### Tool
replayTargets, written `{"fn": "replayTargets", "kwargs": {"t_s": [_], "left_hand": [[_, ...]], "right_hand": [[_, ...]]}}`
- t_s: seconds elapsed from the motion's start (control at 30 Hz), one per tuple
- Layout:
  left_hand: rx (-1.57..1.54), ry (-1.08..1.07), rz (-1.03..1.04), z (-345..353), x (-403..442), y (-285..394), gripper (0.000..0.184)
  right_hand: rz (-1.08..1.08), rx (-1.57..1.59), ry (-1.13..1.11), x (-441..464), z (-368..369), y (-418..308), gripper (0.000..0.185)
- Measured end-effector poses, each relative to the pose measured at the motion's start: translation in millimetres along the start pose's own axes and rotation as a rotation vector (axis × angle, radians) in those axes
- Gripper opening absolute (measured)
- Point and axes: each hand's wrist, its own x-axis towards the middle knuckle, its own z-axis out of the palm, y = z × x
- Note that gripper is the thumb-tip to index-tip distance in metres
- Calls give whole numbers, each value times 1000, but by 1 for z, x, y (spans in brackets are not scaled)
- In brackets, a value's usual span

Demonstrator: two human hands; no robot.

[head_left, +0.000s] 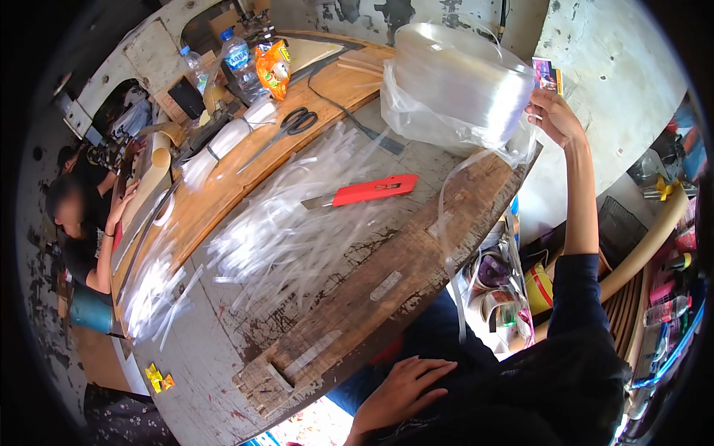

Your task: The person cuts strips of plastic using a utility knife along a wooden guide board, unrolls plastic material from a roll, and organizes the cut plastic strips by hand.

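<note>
A large roll of clear plastic strip [461,82], partly wrapped in a clear bag, stands at the table's far right. My right hand [552,117] is at the roll's right edge, its fingers bent against the plastic. One loose strip [445,245] hangs from the roll over a wooden board [387,286] towards my lap. My left hand [405,392] rests low by my body, fingers extended, holding nothing. A red cutter [375,190] with its blade out lies on a pile of cut clear strips [275,223]. Black-handled scissors [286,132] lie behind the pile.
Beside a tied strip bundle [223,145] stand water bottles [239,59] and an orange snack packet [274,68]. More cut strips [152,297] lie left. A co-worker [82,208] sits at the far left. Yellow wrappers [155,377] lie near the lower left edge.
</note>
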Motion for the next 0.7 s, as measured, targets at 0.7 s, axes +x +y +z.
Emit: {"fn": "replayTargets", "kwargs": {"t_s": [0.7], "left_hand": [[-103,-91,93,17,1,-7,50]], "right_hand": [[238,-369,-189,8,-5,-5,15]]}}
